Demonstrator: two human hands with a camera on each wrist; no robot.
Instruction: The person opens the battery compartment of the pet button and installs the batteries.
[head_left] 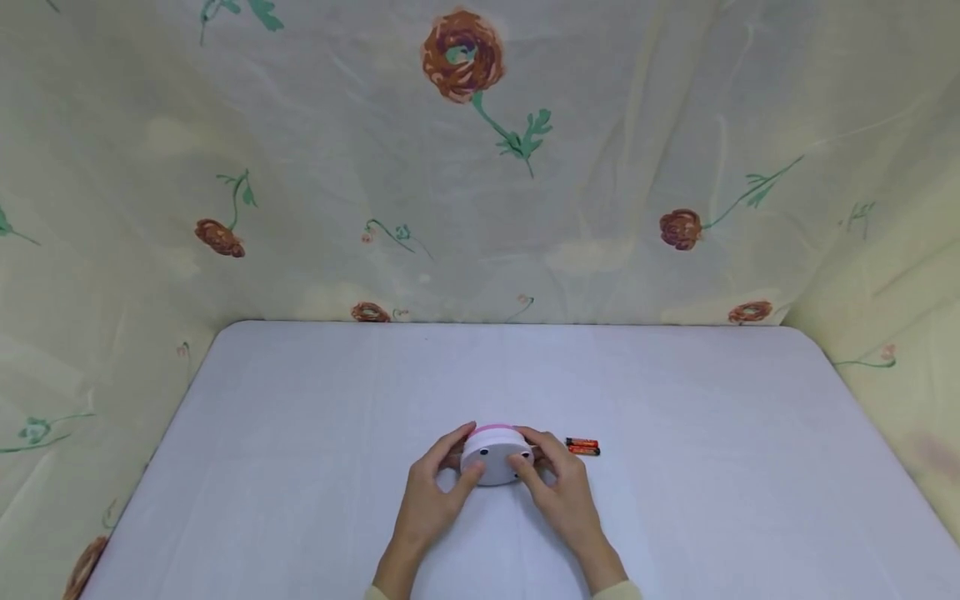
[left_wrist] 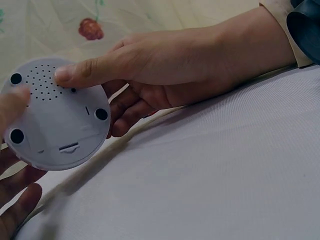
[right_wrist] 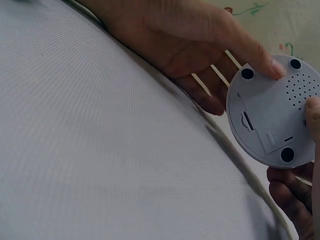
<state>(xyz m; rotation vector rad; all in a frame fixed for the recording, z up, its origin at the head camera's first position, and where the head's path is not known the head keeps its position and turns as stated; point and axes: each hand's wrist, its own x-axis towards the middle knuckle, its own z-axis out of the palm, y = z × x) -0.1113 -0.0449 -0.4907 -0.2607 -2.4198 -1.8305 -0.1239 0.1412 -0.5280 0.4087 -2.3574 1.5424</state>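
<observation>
Both hands hold a round white device (head_left: 497, 472) with a pink edge on its far side, tilted so that its underside faces me. That underside (left_wrist: 55, 120) has dark round feet, a patch of small holes and a battery cover (right_wrist: 267, 127) that sits in place. My left hand (head_left: 433, 497) grips the left side, its thumb (left_wrist: 82, 73) lying on the underside near the holes. On the other side my right hand (head_left: 567, 493) grips the rim, with its thumb (right_wrist: 260, 57) pressed on the underside and the other fingers behind.
Two small red and black batteries (head_left: 582, 447) lie side by side on the white table (head_left: 300, 433), just right of my right hand. A flower-printed cloth (head_left: 337, 150) hangs behind the table and along both sides.
</observation>
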